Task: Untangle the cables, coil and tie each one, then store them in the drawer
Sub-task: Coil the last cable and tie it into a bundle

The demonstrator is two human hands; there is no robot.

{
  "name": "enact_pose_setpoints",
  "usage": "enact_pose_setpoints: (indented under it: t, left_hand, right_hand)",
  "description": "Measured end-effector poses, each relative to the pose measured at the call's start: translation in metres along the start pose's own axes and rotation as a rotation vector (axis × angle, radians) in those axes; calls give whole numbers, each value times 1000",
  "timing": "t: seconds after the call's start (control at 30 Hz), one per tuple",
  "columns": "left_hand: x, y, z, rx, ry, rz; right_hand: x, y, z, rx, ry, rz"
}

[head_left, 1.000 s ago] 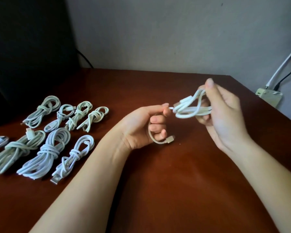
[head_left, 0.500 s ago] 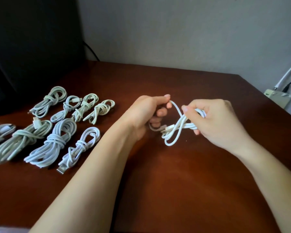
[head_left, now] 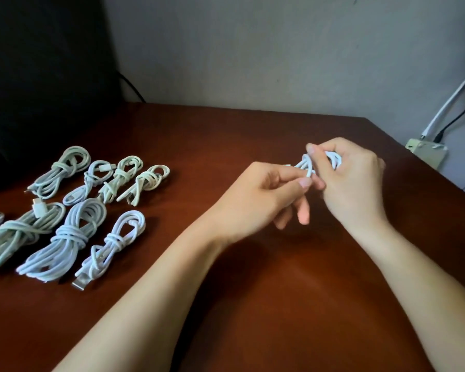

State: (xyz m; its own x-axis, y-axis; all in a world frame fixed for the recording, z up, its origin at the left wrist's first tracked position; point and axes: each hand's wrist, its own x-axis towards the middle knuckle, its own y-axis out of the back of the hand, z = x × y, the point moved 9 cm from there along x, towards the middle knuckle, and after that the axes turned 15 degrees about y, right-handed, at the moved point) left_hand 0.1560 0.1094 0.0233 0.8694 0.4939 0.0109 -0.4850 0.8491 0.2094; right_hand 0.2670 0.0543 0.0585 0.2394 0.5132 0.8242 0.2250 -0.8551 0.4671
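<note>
Head view: we see both hands meeting above the middle of the brown desk (head_left: 253, 304), closed together on 1 white cable (head_left: 332, 158). The right hand (head_left: 355, 181) curls its fingers round the small coil, its forefinger hooked over the loops. The left hand (head_left: 263, 200) pinches a strand of the same cable between thumb and forefinger, touching the right hand, with its other fingers hanging loosely curled below. The coil is held clear of the desk surface.

On the left part of the desk lie 8 tied bundles (head_left: 67, 237) of white and off-white cable, each knotted round its middle. 4 of them sit in a row farther back on the desk, and 3 larger ones sit nearer the front. We see only the end of the 8th at the desk's left edge. A USB plug sticks out of the front bundle closest to the desk's middle.

Behind the desk's back left corner stands a dark object (head_left: 38, 76) that we cannot make out. Past the desk's right edge, a pale power strip (head_left: 427, 154) sits against the grey wall (head_left: 253, 49) with a black cord (head_left: 457, 116) running up from it.
</note>
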Motion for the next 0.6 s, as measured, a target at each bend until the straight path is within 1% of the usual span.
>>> enact_pose_setpoints:
  t: [0.07, 0.17, 0.27, 0.4, 0.47, 0.6]
  left_hand:
    - [1, -2, -3, 62, -3, 7]
    - [3, -7, -7, 175, -14, 28]
    - [6, -10, -11, 244, -13, 47]
    - [8, -10, -15, 311, -28, 93]
    - [10, -5, -17, 279, -14, 122]
    - [14, 10, -19, 177, 30, 127]
  right_hand:
    - [-1, 2, 7, 49, -67, 44]
    - [-7, -2, 19, 235, -220, 89]
    - [-12, -12, 24, 414, -363, 68]
    - [-21, -27, 23, 722, -555, 69]
    - [-23, -32, 20, 868, -642, 84]
    - [-24, -40, 15, 1137, -784, 114]
